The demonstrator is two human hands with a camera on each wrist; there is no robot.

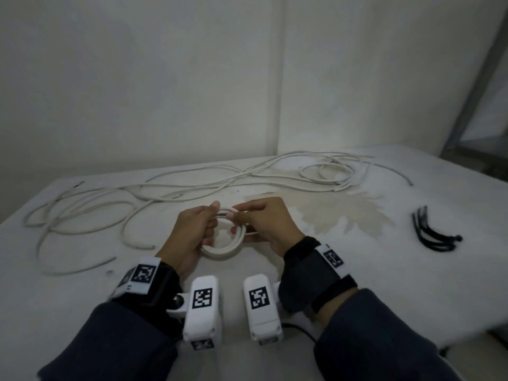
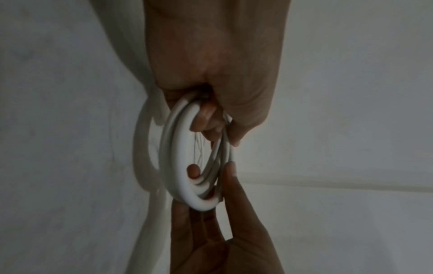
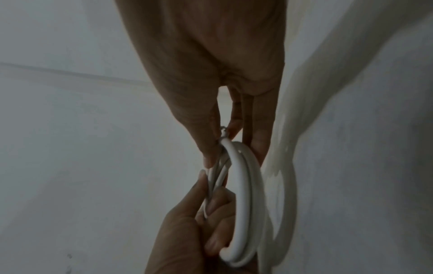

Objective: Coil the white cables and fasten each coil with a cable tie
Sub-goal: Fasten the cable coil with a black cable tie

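Holding a small round coil of white plastic-sheathed cable (image 1: 223,244) above the white worktop (image 1: 343,270), the person grips it from both sides. The left hand (image 1: 189,237) curls its fingers (image 2: 206,118) through the ring and clamps the stacked turns against the palm; the right hand (image 1: 268,225) closes on the opposite side, its thumb and forefinger pinching the thin stripped wires at the cable's end (image 3: 222,133) against the top of the loop. Neither hand is spread wide: both sets of fingers are curled tight on the coil.

The cable looks light but springy. Its smooth sheath seems slippery, and I judge the turns would fan apart if either grip loosened, so the best hold is across all the turns at once, squeezing them flat together, with the loose end tucked under a finger. The bare conductors at the tip look fine and easily bent, and are better not pulled on.

A dark strand crosses the top of the coil between the two hands in the head view, but whether it is a tie I cannot tell. A bunch of black plastic cable ties (image 1: 434,232) lies well apart to the right, and long loose white cables (image 1: 132,196) sprawl across the far side of the worktop, not yet coiled.
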